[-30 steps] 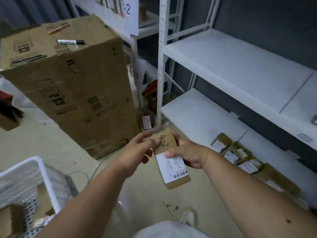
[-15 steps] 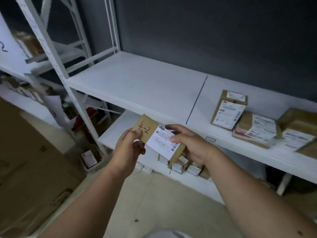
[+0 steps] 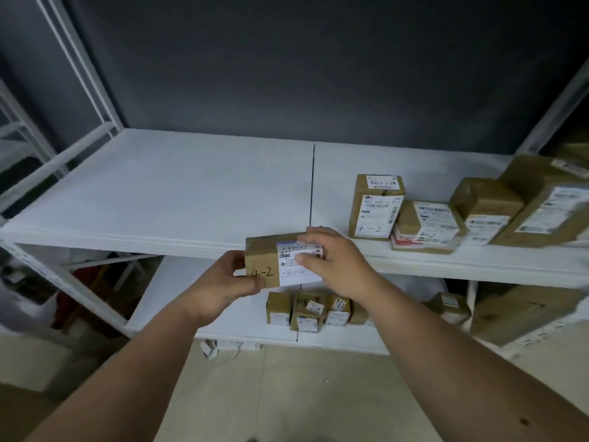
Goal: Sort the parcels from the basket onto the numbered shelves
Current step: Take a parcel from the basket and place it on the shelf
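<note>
Both hands hold a small brown cardboard parcel (image 3: 274, 261) marked "4-2" at the white metal shelf's (image 3: 159, 199) front edge, label up, probably for reading. The left hand (image 3: 228, 282) pinches its left end; the right hand (image 3: 334, 261) has fingers curled over its right side, near two upright brown boxes marked 4-2 (image 3: 376, 207), likely its destination

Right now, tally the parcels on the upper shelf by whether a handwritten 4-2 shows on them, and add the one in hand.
On the upper shelf, 4-2 showing: 2, the upright box and the flat parcel.
On the upper shelf, no mark visible: 2, and.
Held parcel, marked 4-2, in left hand and right hand: 1.
Total: 5.
</note>
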